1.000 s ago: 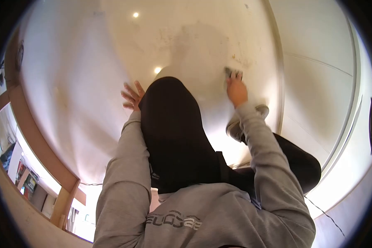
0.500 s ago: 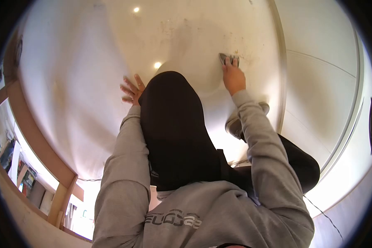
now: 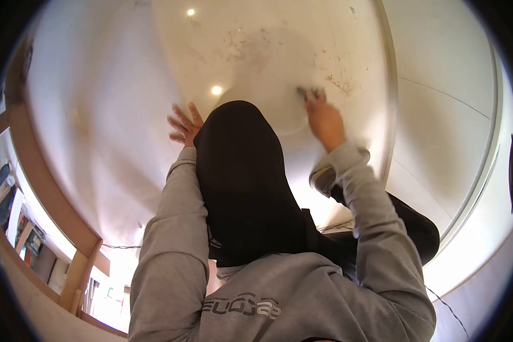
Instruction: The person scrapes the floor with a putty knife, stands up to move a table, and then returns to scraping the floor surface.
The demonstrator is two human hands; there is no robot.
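My right hand [image 3: 326, 122] grips a small dark grey flat piece [image 3: 309, 93], pad-like, between fingers and thumb. It is held against or just over the pale, glossy surface [image 3: 256, 74]; motion blur hides its exact shape and whether it touches. Brown scuffs and stains [image 3: 341, 84] mark the surface just beyond and to the right of that hand. More grey-brown smudges [image 3: 251, 48] lie farther ahead. My left hand [image 3: 184, 124] rests on the surface beside my raised knee [image 3: 239, 165], with fingers spread and nothing in it.
A shoe [image 3: 325, 175] of mine sits beyond my right forearm. A raised edge strip [image 3: 391, 85] runs along the right, with a pale panel [image 3: 439, 114] past it. Brown wooden framing [image 3: 51, 182] stands at the left, before cluttered items. A thin cable [image 3: 447, 305] lies at lower right.
My right hand has drawn back slightly toward me with the grey piece, tilting it and uncovering more of the brown stains. My left hand stays in almost the same place.
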